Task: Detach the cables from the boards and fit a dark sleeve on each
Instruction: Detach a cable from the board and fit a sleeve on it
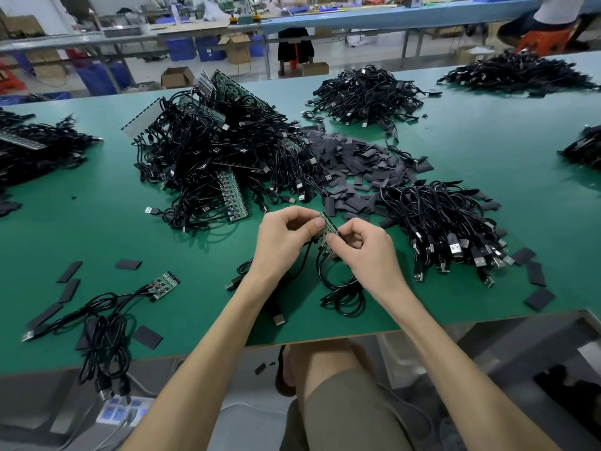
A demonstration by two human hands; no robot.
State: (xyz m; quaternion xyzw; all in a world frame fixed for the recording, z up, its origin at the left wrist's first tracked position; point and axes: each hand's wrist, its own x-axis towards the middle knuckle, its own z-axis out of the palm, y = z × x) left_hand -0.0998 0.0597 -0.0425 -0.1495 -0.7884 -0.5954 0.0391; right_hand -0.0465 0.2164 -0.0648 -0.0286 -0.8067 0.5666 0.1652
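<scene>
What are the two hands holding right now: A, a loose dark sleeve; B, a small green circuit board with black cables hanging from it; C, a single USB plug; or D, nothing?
B: the left hand and right hand both pinch the small green circuit board, and thin black cables trail from it onto the green tabletop.

Sleeve pile (pixel 357 164) heaped on table (pixel 487 141), board-and-cable tangle (pixel 214 151) spread left of it, cable heap (pixel 364 92) set behind it, cable bundle (pixel 445 222) laid right-front of it, small board (pixel 327 226) held before it, loose board (pixel 164 285) laid left-front.
</scene>
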